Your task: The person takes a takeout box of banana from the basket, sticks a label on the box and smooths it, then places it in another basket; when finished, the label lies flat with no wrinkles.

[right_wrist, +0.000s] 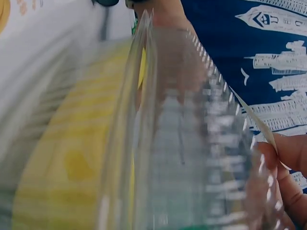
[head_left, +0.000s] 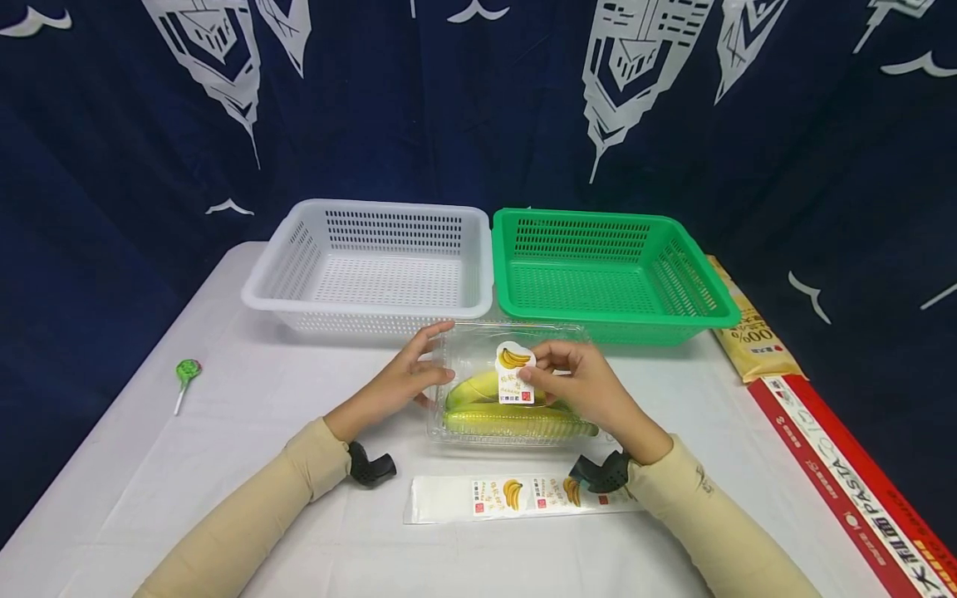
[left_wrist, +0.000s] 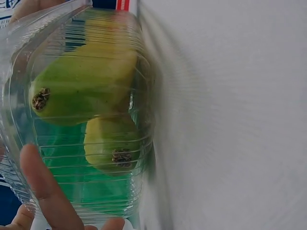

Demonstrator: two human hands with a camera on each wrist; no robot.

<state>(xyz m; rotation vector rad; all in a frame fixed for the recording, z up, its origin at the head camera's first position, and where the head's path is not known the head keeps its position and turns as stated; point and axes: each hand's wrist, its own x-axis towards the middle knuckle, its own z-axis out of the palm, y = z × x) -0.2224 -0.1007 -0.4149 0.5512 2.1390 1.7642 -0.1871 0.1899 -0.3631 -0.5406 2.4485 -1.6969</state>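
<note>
A clear lidded plastic box [head_left: 553,332] with green-yellow bananas [head_left: 516,422] inside rests on the white table. My right hand [head_left: 586,382] pinches a white sticker [head_left: 506,390] with a banana picture by its right edge, over the lid. In the right wrist view the sticker [right_wrist: 256,120] stands edge-on, partly lifted off the lid near the fingertips. My left hand [head_left: 399,378] is spread against the box's left end, thumb on the side wall. Dark banana tips show through that wall in the left wrist view, beside one straight finger [left_wrist: 48,189].
A strip of banana stickers [head_left: 441,500] lies in front of the box. Behind stand a white basket [head_left: 366,311] and a green basket [head_left: 613,320]. A green lollipop [head_left: 188,370] lies left; a yellow bag [head_left: 758,345] and a red pasta pack [head_left: 845,490] lie right.
</note>
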